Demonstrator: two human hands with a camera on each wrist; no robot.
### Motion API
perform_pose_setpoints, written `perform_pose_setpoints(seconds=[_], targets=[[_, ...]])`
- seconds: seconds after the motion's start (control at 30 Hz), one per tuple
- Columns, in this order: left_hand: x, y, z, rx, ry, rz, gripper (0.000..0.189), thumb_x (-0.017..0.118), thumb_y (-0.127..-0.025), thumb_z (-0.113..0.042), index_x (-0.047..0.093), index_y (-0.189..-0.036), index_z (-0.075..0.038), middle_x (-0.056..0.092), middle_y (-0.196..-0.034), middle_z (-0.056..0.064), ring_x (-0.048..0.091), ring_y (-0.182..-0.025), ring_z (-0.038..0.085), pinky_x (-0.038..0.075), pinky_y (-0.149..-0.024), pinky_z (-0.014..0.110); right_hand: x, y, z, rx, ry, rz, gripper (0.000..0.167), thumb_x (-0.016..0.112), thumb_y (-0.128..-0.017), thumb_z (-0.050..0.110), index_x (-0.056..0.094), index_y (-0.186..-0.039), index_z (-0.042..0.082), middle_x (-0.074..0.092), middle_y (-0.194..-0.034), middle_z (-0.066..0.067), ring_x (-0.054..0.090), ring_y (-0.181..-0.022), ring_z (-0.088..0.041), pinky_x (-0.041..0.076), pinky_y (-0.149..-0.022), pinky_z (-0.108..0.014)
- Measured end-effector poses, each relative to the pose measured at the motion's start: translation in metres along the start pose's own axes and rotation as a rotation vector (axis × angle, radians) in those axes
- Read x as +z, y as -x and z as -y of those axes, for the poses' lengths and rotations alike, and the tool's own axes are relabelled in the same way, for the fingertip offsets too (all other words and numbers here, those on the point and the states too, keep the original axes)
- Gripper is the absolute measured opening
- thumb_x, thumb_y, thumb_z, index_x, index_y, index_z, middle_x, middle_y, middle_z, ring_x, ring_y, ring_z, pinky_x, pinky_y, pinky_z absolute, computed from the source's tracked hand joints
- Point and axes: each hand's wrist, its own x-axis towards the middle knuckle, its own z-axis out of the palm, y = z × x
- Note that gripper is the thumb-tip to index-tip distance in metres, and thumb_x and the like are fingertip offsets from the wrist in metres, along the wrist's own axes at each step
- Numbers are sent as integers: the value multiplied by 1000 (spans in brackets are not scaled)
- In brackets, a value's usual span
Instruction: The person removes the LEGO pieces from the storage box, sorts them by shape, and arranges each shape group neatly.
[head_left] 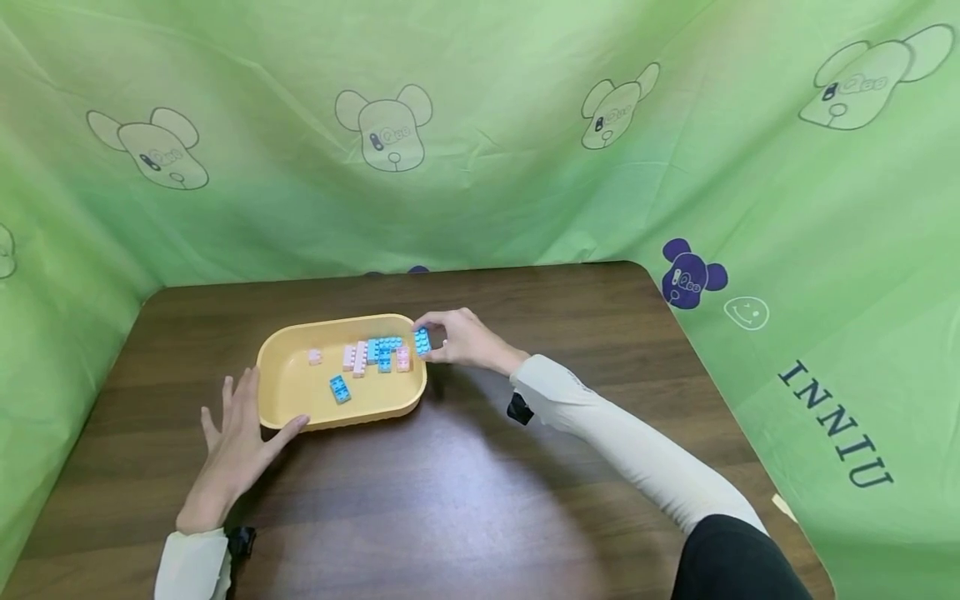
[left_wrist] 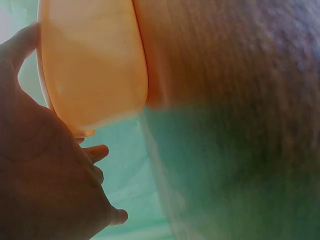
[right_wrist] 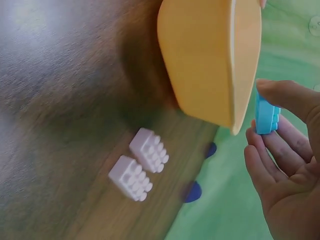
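A yellow tray (head_left: pixel 300 400) sits on the table with blue and pink building blocks in it. At the tray's right rim my right hand (head_left: pixel 468 340) pinches a blue building block (head_left: pixel 422 341) between thumb and fingers; the right wrist view shows this block (right_wrist: pixel 267 115) with its studs towards the palm. My left hand (head_left: pixel 238 437) rests against the tray's near left corner, fingers spread and fairly straight, thumb along the near side. Inside the tray, a blue block (head_left: pixel 340 389) lies apart near the front, and a small pink block (head_left: pixel 314 357) towards the left.
Several pink and blue blocks (head_left: pixel 384 358) are grouped in the tray's right half. Two pale blocks (right_wrist: pixel 131 177) lie on the table beside the tray in the right wrist view. Green printed cloth (head_left: pixel 480 208) hangs behind the brown wooden table (head_left: pixel 465 492).
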Motion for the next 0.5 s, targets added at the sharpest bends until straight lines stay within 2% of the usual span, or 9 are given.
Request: perform_pose_setpoints(seconds=[0.23,0.37,0.5], targets=[[0,2,0,-7,-3,11,113,66,-99,-58,-4,-169,-3,0,-173,31,-15,-158,49,-19,-111,79,-3,9,-14,32,-101,-12,42,87,-85,3,73,-125,1,75,-118,-13,71,-111,-25,56,-99,-37],[0,2,-1,-2,-8,5,113,66,-99,-57,-4,-169,-3,1,-173,32,-14,-158,49,-19,-111,80,-4,15,-23,41,-91,-25,44,88,-84,3,73,-125,-1,76,-116,-12,72,-110,-25,56,-99,-35],[0,1,-2,1,-9,6,113,66,-99,-57,-4,-169,-3,0,-173,32,-14,-158,50,-19,-111,80,-5,20,-32,63,-77,-37,45,90,-83,6,73,-125,0,76,-115,-12,71,-110,-27,55,-101,-39]])
